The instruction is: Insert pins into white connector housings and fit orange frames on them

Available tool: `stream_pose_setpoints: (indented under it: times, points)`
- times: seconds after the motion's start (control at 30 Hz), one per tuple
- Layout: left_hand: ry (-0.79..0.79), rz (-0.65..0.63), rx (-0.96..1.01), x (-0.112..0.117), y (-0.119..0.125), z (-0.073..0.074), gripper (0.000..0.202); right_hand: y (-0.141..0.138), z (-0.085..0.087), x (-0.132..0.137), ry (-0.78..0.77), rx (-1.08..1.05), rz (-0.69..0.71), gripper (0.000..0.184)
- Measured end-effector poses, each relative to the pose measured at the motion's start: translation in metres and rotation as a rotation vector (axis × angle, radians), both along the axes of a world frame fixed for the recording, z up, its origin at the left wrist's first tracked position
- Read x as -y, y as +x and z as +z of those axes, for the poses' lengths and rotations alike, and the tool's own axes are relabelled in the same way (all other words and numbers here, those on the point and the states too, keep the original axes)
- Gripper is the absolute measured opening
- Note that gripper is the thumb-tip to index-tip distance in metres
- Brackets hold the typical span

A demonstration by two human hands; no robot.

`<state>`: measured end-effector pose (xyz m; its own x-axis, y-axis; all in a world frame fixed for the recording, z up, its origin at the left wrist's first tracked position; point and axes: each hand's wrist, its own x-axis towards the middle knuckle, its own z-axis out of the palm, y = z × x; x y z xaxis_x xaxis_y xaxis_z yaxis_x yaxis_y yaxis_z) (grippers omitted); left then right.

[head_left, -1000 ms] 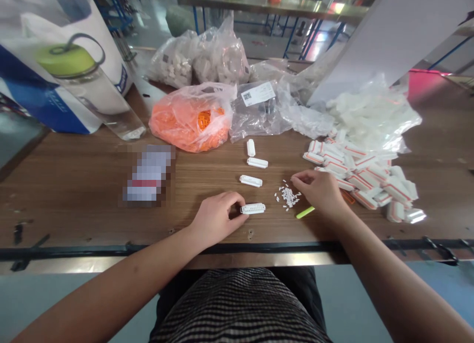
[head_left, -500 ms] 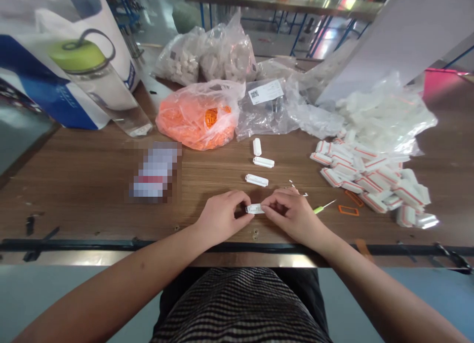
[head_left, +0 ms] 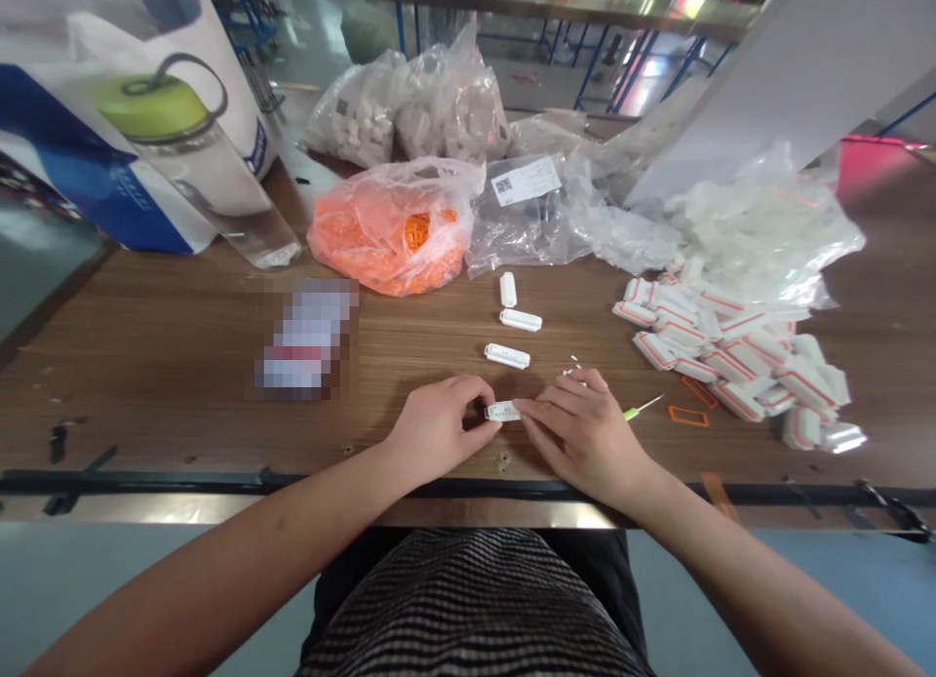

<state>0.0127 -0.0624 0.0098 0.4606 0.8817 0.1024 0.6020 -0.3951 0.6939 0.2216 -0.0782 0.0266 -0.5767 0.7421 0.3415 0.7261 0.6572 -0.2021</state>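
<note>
Just in front of me, a small oblong white plastic casing (head_left: 503, 411) with a row of tiny marks lies between my hands. My left hand (head_left: 443, 418) pinches its left end between thumb and forefinger. The right end is under the bunched fingers of my right hand (head_left: 585, 423), whose fingertips are partly hidden. Beyond my hands sit three similar pieces: a near white casing (head_left: 507, 355), a middle white casing (head_left: 521, 320) and a far white casing (head_left: 508, 290). Tiny white bits (head_left: 574, 363) lie just past my right hand. A green-handled thin tool (head_left: 643, 408) rests to its right.
Orange frames (head_left: 688, 417) lie by a pile of white casings with orange edging (head_left: 738, 350) on the right. At the back are a bag of orange parts (head_left: 387, 233) and clear plastic bags (head_left: 526, 219). A green-lidded bottle (head_left: 219, 189) and a blurred flat object (head_left: 307, 336) are left.
My right hand has rolled flatter over the casing's right end, its knuckles shifting slightly rightward and covering more of the small white bits. My left hand and the casing stay in place.
</note>
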Motion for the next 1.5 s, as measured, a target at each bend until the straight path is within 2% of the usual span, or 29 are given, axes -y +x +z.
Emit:
stream_pose_setpoints:
  times: [0.17, 0.3, 0.37, 0.43, 0.53, 0.63, 0.7, 0.77, 0.83, 0.9, 1.03, 1.23, 1.5]
  points:
    - [0.011, 0.002, 0.016, 0.0, -0.001, 0.001, 0.009, -0.004, -0.009, 0.009, 0.073, 0.087, -0.001, 0.022]
    - [0.02, 0.003, -0.006, -0.002, -0.002, -0.001, 0.008, 0.0, -0.006, 0.009, -0.001, -0.043, -0.037, 0.023]
    - [0.014, 0.0, -0.026, -0.004, -0.001, 0.0, 0.007, 0.013, -0.001, -0.001, -0.076, -0.172, -0.12, 0.023]
    - [-0.001, -0.014, -0.041, -0.006, -0.001, 0.002, 0.008, 0.033, 0.003, -0.016, -0.155, -0.251, -0.283, 0.023]
    - [-0.028, -0.047, -0.074, -0.005, -0.004, 0.012, 0.019, 0.062, 0.004, -0.042, -0.343, -0.219, -0.462, 0.019]
    - [0.015, -0.055, -0.145, 0.003, -0.013, 0.029, 0.034, 0.076, 0.0, -0.061, -0.509, -0.231, -0.433, 0.02]
    - [0.078, 0.025, -0.12, 0.011, -0.018, 0.038, 0.033, 0.078, -0.002, -0.068, -0.553, -0.237, -0.364, 0.02]
    - [0.098, 0.108, -0.047, 0.018, -0.02, 0.04, 0.03, 0.076, -0.001, -0.072, -0.561, -0.224, -0.319, 0.017]
    - [0.095, 0.126, 0.026, 0.024, -0.017, 0.034, 0.023, 0.074, 0.002, -0.076, -0.563, -0.183, -0.301, 0.014]
    - [0.076, 0.103, 0.069, 0.029, -0.01, 0.023, 0.026, 0.073, 0.005, -0.079, -0.562, -0.134, -0.292, 0.013]
    - [0.124, 0.111, -0.017, 0.033, 0.01, 0.004, 0.038, 0.076, 0.005, -0.084, -0.576, -0.113, -0.318, 0.011]
    - [0.167, 0.099, -0.174, 0.028, 0.022, 0.003, 0.02, 0.083, -0.008, -0.081, -0.718, -0.263, -0.412, 0.011]
    - [0.163, 0.09, -0.136, 0.04, 0.01, 0.0, 0.02, 0.082, -0.008, -0.075, -0.662, -0.283, -0.481, 0.014]
